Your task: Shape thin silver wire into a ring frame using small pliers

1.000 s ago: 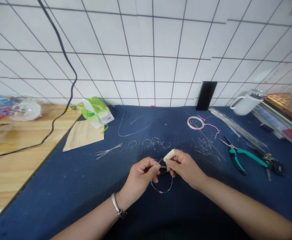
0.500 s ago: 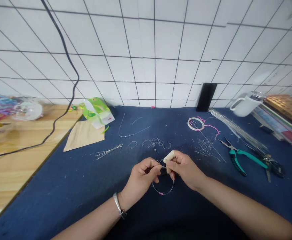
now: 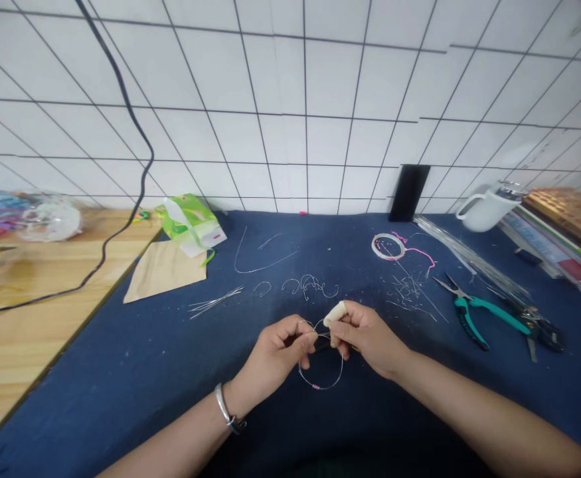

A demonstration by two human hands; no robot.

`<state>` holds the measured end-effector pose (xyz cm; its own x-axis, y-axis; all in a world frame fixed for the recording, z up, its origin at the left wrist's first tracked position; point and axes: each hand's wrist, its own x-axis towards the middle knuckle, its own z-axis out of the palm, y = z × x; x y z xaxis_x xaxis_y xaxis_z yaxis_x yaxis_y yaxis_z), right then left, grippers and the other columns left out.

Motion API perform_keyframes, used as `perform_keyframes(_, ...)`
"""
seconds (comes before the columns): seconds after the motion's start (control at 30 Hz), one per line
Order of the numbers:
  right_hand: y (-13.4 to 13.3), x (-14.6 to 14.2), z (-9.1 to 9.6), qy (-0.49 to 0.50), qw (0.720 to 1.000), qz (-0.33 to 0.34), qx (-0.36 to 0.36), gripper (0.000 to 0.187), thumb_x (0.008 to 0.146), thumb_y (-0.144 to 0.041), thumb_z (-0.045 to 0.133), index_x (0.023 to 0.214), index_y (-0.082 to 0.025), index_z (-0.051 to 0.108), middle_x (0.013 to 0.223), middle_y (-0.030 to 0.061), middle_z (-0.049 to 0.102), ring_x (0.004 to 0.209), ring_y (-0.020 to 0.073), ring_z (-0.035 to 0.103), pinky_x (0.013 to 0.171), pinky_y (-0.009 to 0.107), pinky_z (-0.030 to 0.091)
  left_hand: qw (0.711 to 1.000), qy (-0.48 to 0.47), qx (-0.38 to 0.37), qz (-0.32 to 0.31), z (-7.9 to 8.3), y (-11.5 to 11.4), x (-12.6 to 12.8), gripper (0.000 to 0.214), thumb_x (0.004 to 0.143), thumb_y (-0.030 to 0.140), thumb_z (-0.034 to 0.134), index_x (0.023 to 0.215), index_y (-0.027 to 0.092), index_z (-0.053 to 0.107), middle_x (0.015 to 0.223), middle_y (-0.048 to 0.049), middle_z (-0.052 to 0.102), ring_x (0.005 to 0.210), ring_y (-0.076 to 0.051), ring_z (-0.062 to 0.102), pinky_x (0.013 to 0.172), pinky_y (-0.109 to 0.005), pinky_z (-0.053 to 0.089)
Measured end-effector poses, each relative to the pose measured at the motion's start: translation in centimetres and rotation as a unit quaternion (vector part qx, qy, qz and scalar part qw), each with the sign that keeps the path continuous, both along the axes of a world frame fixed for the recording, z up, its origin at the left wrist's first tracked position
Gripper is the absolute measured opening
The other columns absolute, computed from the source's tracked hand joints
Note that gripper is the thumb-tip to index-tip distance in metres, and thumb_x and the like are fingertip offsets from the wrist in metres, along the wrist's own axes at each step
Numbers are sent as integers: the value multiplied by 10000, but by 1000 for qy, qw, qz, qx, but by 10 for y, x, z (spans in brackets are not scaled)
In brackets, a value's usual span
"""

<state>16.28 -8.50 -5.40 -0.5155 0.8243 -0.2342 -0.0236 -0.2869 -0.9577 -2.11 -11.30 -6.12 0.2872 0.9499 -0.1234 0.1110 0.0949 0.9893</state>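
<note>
Above the dark blue mat, my left hand (image 3: 284, 350) pinches a thin silvery wire loop (image 3: 340, 372) at its upper left. My right hand (image 3: 364, 332) closes on the same wire at the upper right, its index finger wrapped in a cream cover (image 3: 335, 313). Small pink beads (image 3: 316, 387) sit at the bottom of the hanging loop. Wire ends meet or cross between the two hands, but fingers hide how they join. Something dark with a yellowish part shows under the right hand, too covered to name. Curled wire pieces (image 3: 311, 287) lie just beyond the hands.
Teal-handled pliers (image 3: 494, 313) lie open at the right, near wire scraps (image 3: 408, 292) and a white ring dish (image 3: 388, 246) with pink beads. Straight wires (image 3: 215, 303) rest at the left. A white mug (image 3: 489, 207) and books (image 3: 569, 229) stand back right.
My left hand has shifted slightly left, away from the right hand, and the wire between them shows a little more. The loop and its beads have swung slightly left.
</note>
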Motion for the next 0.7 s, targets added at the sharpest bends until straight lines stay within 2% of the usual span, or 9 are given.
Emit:
perform_keyframes(0.4, -3, 0, 10, -147, 981, 8, 125, 83, 825, -269, 501, 825, -191, 530, 647, -24, 555, 565, 92, 517, 545, 235, 431, 996, -15, -60, -66, 7, 2, -7, 168, 844, 276, 488, 741, 144, 500, 642, 33, 519, 491, -62, 517, 508, -198, 399)
perform_keyframes(0.7, -5, -2, 7, -161, 976, -18, 148, 112, 794, -216, 513, 906, -217, 525, 679, -31, 566, 589, 94, 521, 578, 251, 427, 995, -17, -80, -63, 6, 4, -7, 145, 833, 277, 494, 766, 151, 521, 622, 45, 503, 454, -49, 494, 466, -174, 368)
